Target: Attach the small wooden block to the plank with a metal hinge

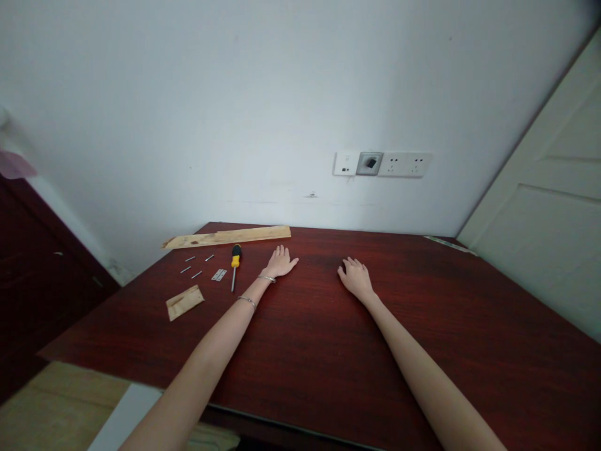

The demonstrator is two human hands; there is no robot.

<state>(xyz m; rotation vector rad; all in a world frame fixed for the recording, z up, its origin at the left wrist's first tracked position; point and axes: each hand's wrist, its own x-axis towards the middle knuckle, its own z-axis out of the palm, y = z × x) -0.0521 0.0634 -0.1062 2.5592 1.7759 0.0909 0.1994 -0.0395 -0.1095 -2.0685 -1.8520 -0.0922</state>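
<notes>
My left hand lies flat on the dark red table, fingers apart and holding nothing. To its right, my right hand rests on the same tabletop with its fingers loosely spread, also without anything in it. Nearest to my left hand is a screwdriver with a black and yellow handle, its shaft pointing toward me. Left of the screwdriver are a small metal hinge and several screws. A long wooden strip lies behind them, and a short wooden piece is in front.
A white wall with sockets rises behind the table. At the far right back corner lies a thin, pale strip. A white panelled door stands on the right. Below the table's front left edge is a pale wooden surface.
</notes>
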